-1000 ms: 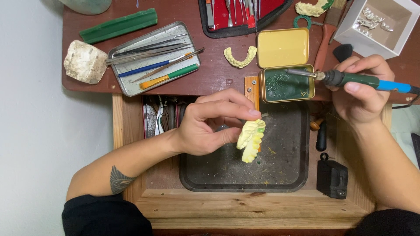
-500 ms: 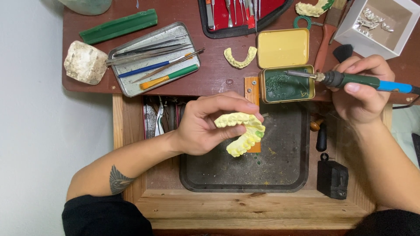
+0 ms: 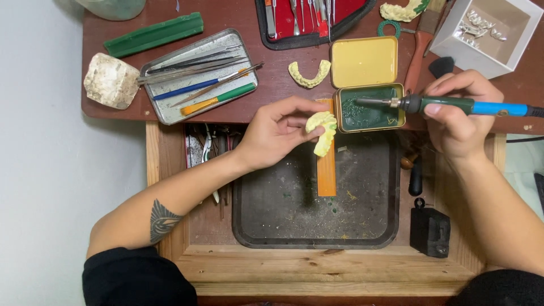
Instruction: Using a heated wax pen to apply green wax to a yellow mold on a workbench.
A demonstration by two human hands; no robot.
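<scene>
Fingers point(image 3: 294, 116) of the left hand point(image 3: 275, 136) pinch a yellow dental cast point(image 3: 323, 129) by its outer rim, near the desk's front edge above a dark tray point(image 3: 255, 226); it looks light, stiff and brittle, while the right hand point(image 3: 456, 116) grips a heated wax tool point(image 3: 453, 105).

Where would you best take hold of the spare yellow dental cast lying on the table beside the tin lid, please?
Probably pinch the yellow dental cast across the middle of its arch, coming from above. It lies flat on the table as an open horseshoe, with bare tabletop around it and the tin lid just to one side.
</scene>
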